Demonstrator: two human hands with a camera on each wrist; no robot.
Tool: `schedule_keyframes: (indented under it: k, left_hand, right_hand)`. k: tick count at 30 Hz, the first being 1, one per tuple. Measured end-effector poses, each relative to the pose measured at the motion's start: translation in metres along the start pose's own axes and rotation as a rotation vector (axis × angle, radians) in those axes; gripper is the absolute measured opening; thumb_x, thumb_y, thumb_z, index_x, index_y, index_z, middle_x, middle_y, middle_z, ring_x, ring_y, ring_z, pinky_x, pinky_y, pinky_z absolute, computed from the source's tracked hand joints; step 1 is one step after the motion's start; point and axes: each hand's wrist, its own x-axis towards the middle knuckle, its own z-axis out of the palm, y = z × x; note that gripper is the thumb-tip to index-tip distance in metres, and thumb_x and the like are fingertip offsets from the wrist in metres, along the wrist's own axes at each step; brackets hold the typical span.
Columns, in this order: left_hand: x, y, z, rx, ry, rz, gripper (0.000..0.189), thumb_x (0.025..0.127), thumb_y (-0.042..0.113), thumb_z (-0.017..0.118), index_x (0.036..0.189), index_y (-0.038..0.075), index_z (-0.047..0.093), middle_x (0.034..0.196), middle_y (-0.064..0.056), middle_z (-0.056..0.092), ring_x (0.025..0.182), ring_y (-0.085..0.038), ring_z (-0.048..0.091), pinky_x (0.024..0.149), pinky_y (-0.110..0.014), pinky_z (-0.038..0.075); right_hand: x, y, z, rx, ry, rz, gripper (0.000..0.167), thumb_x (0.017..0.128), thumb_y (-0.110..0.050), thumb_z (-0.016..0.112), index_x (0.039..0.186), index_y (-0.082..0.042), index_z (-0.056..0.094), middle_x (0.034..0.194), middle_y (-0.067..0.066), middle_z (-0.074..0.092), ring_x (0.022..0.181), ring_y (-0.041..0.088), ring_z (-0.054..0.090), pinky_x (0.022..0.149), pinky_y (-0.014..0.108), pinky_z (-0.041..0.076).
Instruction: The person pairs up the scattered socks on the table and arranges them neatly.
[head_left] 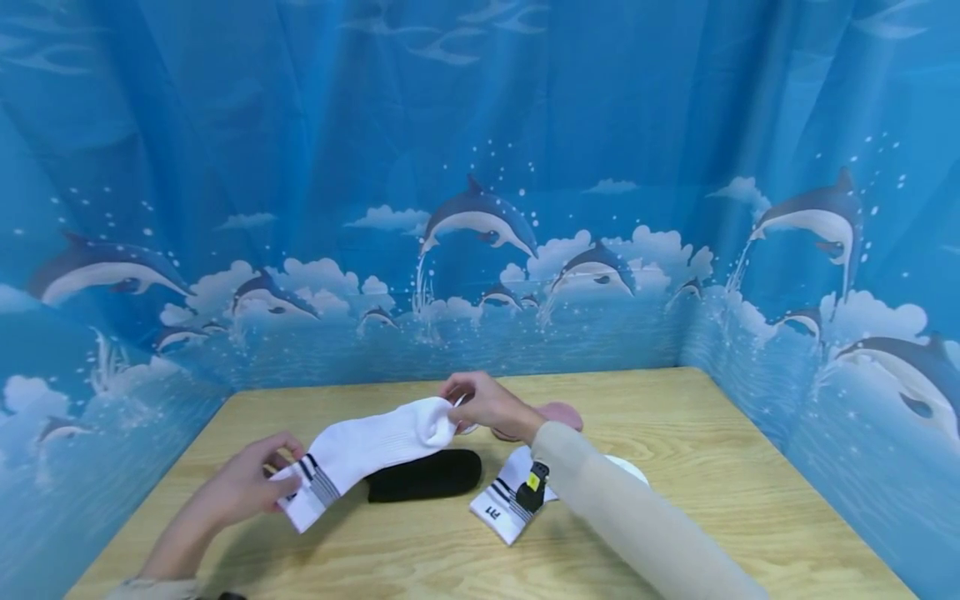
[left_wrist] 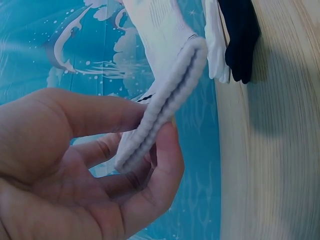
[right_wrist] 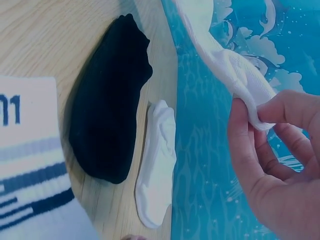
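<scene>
A white sock (head_left: 375, 442) with black stripes near its cuff is stretched between both hands above the table. My left hand (head_left: 251, 479) pinches the cuff; the left wrist view shows the ribbed opening (left_wrist: 165, 105) between thumb and fingers. The toe end is pinched by my right hand (head_left: 487, 402), seen from the side in the right wrist view with thumb and forefinger on the white fabric (right_wrist: 250, 95). Below the held sock lies a black sock (head_left: 427, 477). A second striped white sock (head_left: 504, 500) lies under the right forearm, partly hidden by it.
A small white sock (right_wrist: 157, 165) lies beyond the black one. Behind the right wrist is a pink item (head_left: 562, 413), and a white item (head_left: 628, 469) is partly covered by the right sleeve. A blue dolphin-print curtain (head_left: 480, 333) borders the wooden table (head_left: 720, 517).
</scene>
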Motion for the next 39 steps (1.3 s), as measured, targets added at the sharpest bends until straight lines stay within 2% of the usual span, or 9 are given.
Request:
schedule_keyframes:
  k: [10,20,27,35,39]
  left_hand:
    - [0.005,0.004,0.005,-0.021,-0.021,0.064,0.022,0.092,-0.002,0.063,0.113,-0.004,0.055,0.094,-0.016,0.065,0.077,-0.021,0.065,0.062,-0.037,0.062]
    - [0.008,0.012,0.01,-0.007,0.003,0.027,0.023,0.091,-0.002,0.065,0.113,-0.002,0.057,0.095,-0.016,0.064,0.079,-0.021,0.064,0.065,-0.039,0.063]
    - [0.009,0.015,0.017,-0.039,-0.013,0.061,0.022,0.091,-0.004,0.064,0.111,-0.003,0.056,0.095,-0.017,0.063,0.078,-0.022,0.064,0.065,-0.04,0.063]
    - [0.013,0.024,0.022,-0.017,0.006,0.02,0.02,0.091,-0.004,0.064,0.109,-0.001,0.056,0.094,-0.016,0.063,0.076,-0.021,0.064,0.064,-0.039,0.062]
    - [0.016,0.026,0.022,-0.009,0.006,0.039,0.02,0.091,-0.005,0.064,0.109,-0.002,0.056,0.092,-0.016,0.063,0.075,-0.02,0.065,0.061,-0.037,0.06]
  right_hand:
    - [-0.01,0.001,-0.009,-0.013,0.014,0.005,0.03,0.088,0.004,0.07,0.117,-0.002,0.068,0.112,0.016,0.066,0.091,0.021,0.066,0.075,0.033,0.065]
    - [-0.017,-0.001,-0.016,-0.031,0.028,0.017,0.026,0.089,0.001,0.071,0.115,-0.005,0.069,0.11,0.013,0.066,0.089,0.02,0.07,0.077,0.034,0.064]
    - [-0.022,0.006,-0.022,-0.022,0.038,0.024,0.027,0.089,0.001,0.07,0.115,-0.006,0.069,0.11,0.013,0.066,0.088,0.02,0.07,0.078,0.037,0.065]
    - [-0.026,0.008,-0.027,-0.048,0.06,0.027,0.027,0.089,0.0,0.07,0.114,-0.007,0.07,0.11,0.013,0.066,0.085,0.02,0.07,0.081,0.043,0.064]
    - [-0.025,0.009,-0.03,-0.055,0.068,0.016,0.026,0.087,0.0,0.071,0.113,-0.005,0.07,0.108,0.013,0.067,0.083,0.018,0.07,0.079,0.039,0.063]
